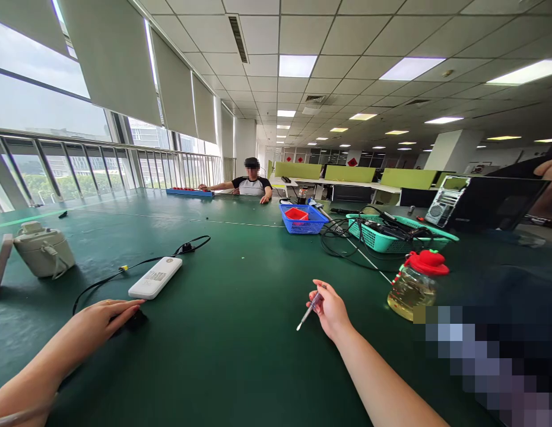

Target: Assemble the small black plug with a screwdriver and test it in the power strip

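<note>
My left hand (102,317) rests palm down on the green tabletop (227,356), its fingers stretched out. Under its thumb and fingers is something black (137,320), whose kind I cannot make out. Just beyond the fingertips lies a white power bank (156,277) with printed text, and a thin black cable (145,261) runs behind it. My right hand (330,311) is closed around a slim, pen-like tool (310,309) with a pale tip pointing down and to the left. The tool's upper end is partly hidden by the fingers.
A red-lidded glass jar of yellowish liquid (413,293) stands right. Behind it are a teal basket of cables (374,236) and a blue basket (309,225). A beige bottle (44,252) stands left. Across the table sits a person (253,185) beside a blue tray (187,193).
</note>
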Demonstrator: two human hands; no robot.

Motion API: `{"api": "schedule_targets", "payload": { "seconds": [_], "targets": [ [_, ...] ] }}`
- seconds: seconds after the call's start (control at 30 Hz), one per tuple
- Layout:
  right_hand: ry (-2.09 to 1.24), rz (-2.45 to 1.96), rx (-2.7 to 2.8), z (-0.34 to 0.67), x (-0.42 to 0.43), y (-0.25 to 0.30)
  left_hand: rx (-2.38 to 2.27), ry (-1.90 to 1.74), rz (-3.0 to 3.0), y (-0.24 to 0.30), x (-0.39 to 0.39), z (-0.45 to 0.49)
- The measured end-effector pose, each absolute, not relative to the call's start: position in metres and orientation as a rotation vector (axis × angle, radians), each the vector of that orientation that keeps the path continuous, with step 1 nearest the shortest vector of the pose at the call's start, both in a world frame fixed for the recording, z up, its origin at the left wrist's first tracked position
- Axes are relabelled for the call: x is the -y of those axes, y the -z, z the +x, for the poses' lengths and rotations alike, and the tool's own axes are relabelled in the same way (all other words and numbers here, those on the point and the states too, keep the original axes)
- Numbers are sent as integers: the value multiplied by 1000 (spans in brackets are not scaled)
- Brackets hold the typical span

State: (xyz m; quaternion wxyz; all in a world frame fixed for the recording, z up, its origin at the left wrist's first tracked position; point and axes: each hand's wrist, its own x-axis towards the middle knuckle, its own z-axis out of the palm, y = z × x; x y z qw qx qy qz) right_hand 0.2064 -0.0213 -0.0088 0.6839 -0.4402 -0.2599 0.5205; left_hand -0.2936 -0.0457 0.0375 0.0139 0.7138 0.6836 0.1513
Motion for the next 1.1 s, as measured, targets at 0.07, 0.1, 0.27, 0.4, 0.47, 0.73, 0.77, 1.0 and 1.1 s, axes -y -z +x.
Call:
{"api": "schedule_targets", "payload": {
  "seconds": [0.07, 0.1, 0.27, 0.4, 0.47, 0.73, 0.77, 1.0, 1.1],
  "targets": [
    [-1171, -987, 582, 207, 21, 8, -2159, -457, 2188, -37, 45, -296],
    [-1172, -986, 582, 207, 21, 8, -2174, -451, 2175, -36, 45, -298],
    [-1175, -986, 579, 207, 22, 8, -2126, -466, 2218, -34, 44, -299],
    [-1175, -987, 586, 206, 22, 8, -2117, -435, 2248, -36, 46, -294],
    [-1175, -990, 590, 206, 22, 7, -2113, -410, 2261, -37, 47, -290],
    [-1167, -984, 599, 206, 22, 8, -2179, -374, 2265, -34, 43, -282],
    [-1168, -984, 597, 206, 22, 8, -2186, -383, 2269, -33, 42, -281],
    [-1172, -978, 606, 207, 22, 9, -2296, -400, 2201, -29, 42, -277],
    [-1167, -981, 609, 207, 22, 9, -2349, -401, 2156, -30, 41, -273]
  ]
}}
